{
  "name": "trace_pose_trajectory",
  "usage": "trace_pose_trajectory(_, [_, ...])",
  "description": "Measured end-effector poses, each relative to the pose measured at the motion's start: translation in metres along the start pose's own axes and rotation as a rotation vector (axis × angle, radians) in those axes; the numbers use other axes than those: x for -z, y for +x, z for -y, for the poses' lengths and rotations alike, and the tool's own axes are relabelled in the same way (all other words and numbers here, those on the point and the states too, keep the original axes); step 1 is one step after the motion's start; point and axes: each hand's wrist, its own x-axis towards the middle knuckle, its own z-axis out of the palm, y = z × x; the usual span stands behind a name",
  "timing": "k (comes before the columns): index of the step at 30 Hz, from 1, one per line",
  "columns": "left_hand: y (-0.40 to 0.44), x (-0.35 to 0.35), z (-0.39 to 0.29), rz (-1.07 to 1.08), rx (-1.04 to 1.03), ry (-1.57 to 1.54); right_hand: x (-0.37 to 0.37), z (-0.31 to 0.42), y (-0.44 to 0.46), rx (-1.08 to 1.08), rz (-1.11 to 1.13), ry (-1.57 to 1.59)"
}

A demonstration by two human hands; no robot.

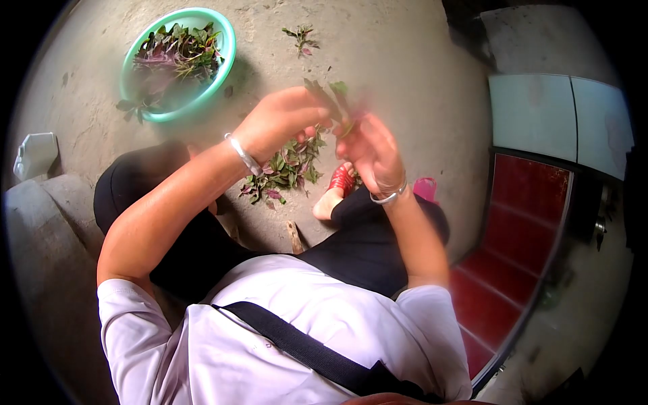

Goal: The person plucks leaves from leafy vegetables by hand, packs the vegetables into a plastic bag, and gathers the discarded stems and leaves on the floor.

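Note:
My left hand (287,120), a bracelet at its wrist, is closed with its fingertips pinching a leafy sprig (334,101) of green and purple leaves, which looks like red amaranth. My right hand (371,152) comes up from the other side, fingers curled round the same sprig close to the left fingertips. Haze blurs the upper part of the sprig. Below both hands, a loose pile of green and purple leaves (290,165) lies on the floor. A turquoise basin (230,50) at upper left holds more leafy greens (179,54).
One small bunch of greens (302,39) lies on the concrete floor (405,47). A red sandal (342,179) is on my foot, with a pink item (426,189) beside my knee. White container (37,155) at left; red-tiled recess (520,223) at right.

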Motion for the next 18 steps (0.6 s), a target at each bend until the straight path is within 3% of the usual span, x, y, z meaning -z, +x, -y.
trace_pose_trajectory(14, [-0.0013,-0.0036,0.0046,-0.007,-0.057,-0.033,-0.002,-0.0052,0.0021,0.108,0.025,-0.256])
trace_pose_trajectory(18, [-0.0022,-0.0074,0.0038,-0.036,-0.071,0.016,0.0009,-0.0081,0.0034,0.049,-0.016,-0.255])
